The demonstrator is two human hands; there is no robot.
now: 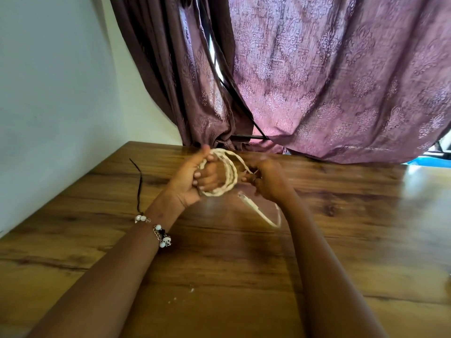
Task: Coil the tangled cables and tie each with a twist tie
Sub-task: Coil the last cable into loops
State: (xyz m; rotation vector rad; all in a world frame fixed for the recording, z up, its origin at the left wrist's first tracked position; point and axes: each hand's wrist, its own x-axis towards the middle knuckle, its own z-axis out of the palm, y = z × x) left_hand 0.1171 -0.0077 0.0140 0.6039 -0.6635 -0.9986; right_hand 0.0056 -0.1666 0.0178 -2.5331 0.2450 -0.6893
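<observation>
Motion blur smears the cable's loose end [253,208].

Both hands raised over wooden table [341,240]. Left hand [192,178] grips coiled white cable [228,175]; right hand [267,180] pinches its strand, loose tail hanging below. Black twist tie [139,181] on table, far left. Purple curtain [329,81] behind.

Soft daylight, tabletop glare, blurred hands
</observation>
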